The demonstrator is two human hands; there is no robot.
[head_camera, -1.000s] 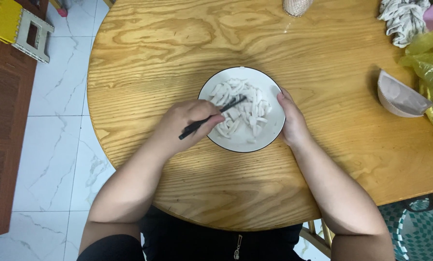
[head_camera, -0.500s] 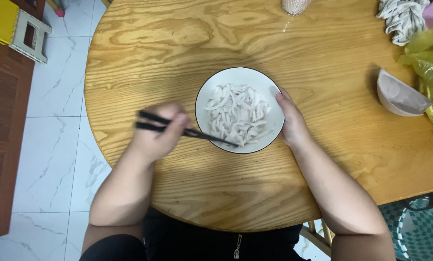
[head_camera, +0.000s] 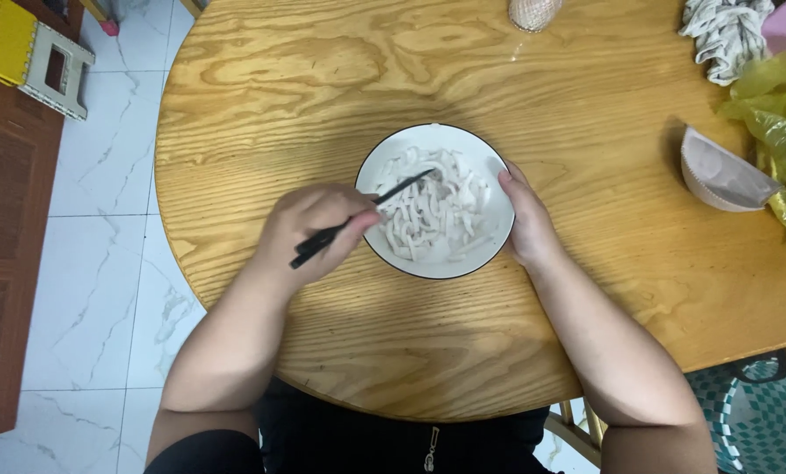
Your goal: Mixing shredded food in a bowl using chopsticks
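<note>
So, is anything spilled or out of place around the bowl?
Nothing stands out. The white strips all lie inside the black-rimmed white bowl, upright on the round wooden table; the left hand holds black chopsticks, the right hand steadies the rim.

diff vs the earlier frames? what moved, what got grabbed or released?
The left hand swung the black chopsticks from lying low across the near rim to tips up in the middle of the white strips, which got shuffled. Nothing grabbed or released. The right hand stayed on the bowl rim; bowl and table unchanged.
</note>
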